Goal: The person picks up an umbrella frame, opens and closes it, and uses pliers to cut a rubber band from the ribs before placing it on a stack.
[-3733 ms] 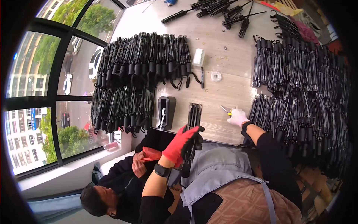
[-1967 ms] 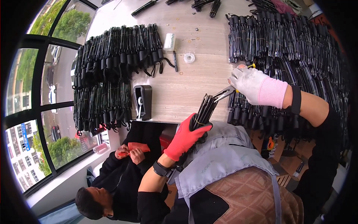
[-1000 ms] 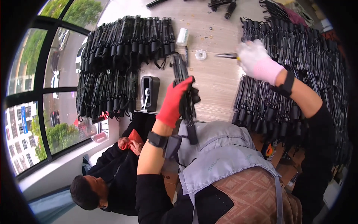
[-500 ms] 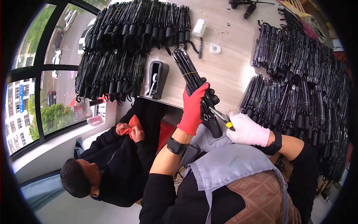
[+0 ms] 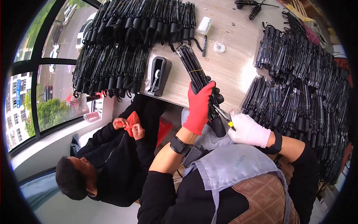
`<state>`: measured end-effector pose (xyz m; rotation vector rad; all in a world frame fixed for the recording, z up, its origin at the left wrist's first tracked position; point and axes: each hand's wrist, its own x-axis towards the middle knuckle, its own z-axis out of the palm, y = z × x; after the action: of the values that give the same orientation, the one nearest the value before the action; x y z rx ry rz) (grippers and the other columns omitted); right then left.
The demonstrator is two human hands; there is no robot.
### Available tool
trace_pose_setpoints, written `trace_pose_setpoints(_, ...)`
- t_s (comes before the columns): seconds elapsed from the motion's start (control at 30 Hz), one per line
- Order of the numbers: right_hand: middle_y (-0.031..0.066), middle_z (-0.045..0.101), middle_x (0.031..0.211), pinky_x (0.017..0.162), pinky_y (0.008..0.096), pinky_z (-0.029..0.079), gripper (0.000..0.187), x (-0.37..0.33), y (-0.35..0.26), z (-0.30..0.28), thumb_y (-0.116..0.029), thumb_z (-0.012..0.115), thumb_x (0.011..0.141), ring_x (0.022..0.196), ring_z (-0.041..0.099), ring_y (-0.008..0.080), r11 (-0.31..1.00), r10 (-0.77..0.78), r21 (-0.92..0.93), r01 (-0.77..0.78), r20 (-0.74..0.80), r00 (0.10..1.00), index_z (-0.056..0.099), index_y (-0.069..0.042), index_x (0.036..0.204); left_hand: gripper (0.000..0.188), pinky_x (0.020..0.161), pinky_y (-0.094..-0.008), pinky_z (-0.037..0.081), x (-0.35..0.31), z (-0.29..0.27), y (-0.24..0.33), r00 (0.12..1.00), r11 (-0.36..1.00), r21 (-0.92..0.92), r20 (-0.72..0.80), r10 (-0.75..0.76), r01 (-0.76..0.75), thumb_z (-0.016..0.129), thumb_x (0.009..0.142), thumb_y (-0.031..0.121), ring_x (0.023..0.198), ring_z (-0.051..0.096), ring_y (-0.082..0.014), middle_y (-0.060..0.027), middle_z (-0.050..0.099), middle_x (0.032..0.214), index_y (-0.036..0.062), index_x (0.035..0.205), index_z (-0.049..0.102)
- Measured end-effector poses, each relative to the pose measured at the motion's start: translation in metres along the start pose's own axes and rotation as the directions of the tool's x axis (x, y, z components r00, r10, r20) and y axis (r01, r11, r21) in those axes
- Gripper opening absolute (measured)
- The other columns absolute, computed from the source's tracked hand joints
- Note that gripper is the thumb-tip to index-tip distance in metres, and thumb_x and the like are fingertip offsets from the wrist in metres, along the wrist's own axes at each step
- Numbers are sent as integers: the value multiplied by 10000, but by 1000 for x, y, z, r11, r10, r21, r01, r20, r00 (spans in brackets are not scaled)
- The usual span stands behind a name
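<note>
My left hand (image 5: 200, 103), in a red glove with black fingers, is closed around a folded black umbrella frame (image 5: 191, 64). A thin band circles the frame's ribs, and its black handle (image 5: 217, 127) points down toward my lap. My right hand (image 5: 249, 130), in a white glove, grips a pair of pliers (image 5: 228, 120) with yellow on the handles. The jaws of the pliers touch or nearly touch the frame just above its handle; my left hand partly hides that spot.
Rows of folded umbrella frames lie at the table's left (image 5: 112, 69) and right (image 5: 287, 100). Nearby are a tape dispenser (image 5: 159, 76), a marker (image 5: 204, 46), a white roll (image 5: 204, 25) and a small clear dish (image 5: 219, 47). A person (image 5: 112, 160) on the left holds a red bag (image 5: 132, 122).
The view has shifted slightly. Both hands keep their grip on the umbrella frame and the pliers, and the pliers stay at nearly the same spot. The other person's hands have moved slightly on the bag.
</note>
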<state>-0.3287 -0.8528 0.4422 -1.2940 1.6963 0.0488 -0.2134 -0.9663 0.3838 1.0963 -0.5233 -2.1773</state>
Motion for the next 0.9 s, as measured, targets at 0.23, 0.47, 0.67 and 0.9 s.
trace_pose_setpoints(0.23, 332, 601, 822, 723, 472, 515, 417, 13, -3, 0, -125, 536, 757, 791, 621, 456, 997, -25, -71, 29, 52, 998, 473, 169, 1047, 279, 517, -316, 541, -2, -5, -13, 984, 991, 99, -141, 106, -93, 637, 851, 58, 614, 596, -173, -75, 552, 784, 43, 1066, 460)
trace_pose_setpoints(0.47, 211, 620, 825, 653, 399, 530, 332, 73, 34, -22, -144, 575, 762, 669, 624, 320, 917, -230, 390, 85, 343, 911, 502, 78, 997, 290, 573, -358, 564, 22, -60, 4, 994, 958, -287, -103, -39, 8, 639, 872, 116, 662, 641, -225, -99, 588, 819, 74, 1095, 459)
trace_pose_setpoints(0.67, 142, 623, 824, 634, 390, 520, 369, 208, 180, 76, -210, 638, 773, 648, 620, 255, 891, 295, 375, -258, -44, 955, 509, 43, 1009, 333, 634, -393, 573, 29, -103, 19, 993, 951, -304, -77, -88, 61, 660, 868, 160, 722, 665, -269, -134, 628, 896, 84, 1135, 477)
trace_pose_setpoints(0.9, 299, 583, 1109, 923, 449, 452, 411, 211, 176, 95, -150, 639, 753, 1075, 566, 408, 949, 297, 220, -225, -385, 874, 547, 47, 1102, 552, 801, -411, 522, 93, -176, 129, 823, 534, 834, -203, 531, -138, 821, 698, 248, 940, 634, -354, -153, 643, 977, 30, 1101, 512)
